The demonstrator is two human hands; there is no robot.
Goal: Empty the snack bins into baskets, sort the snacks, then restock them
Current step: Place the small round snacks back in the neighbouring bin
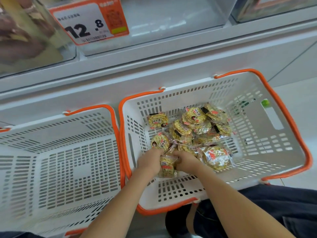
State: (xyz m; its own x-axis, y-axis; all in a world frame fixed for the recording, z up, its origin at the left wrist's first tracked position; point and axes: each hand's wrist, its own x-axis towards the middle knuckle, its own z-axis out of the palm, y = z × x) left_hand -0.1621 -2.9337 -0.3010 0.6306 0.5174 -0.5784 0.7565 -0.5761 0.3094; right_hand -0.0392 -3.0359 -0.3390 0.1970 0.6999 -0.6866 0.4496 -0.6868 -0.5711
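Our left hand [151, 162] and right hand [186, 162] pinch one snack [167, 166]; right basket [274, 121] filled, left basket [56, 127] bare; sorting barely begun, restocking ahead, we judge.

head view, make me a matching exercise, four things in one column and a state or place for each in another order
Things:
1. left basket
2. right basket
3. price tag
4. snack packet

States or places:
A. on the front of the clear bin above
B. held between left hand and right hand
C. holds no snacks
D. holds a pile of snack packets

Pairs: 1-C, 2-D, 3-A, 4-B
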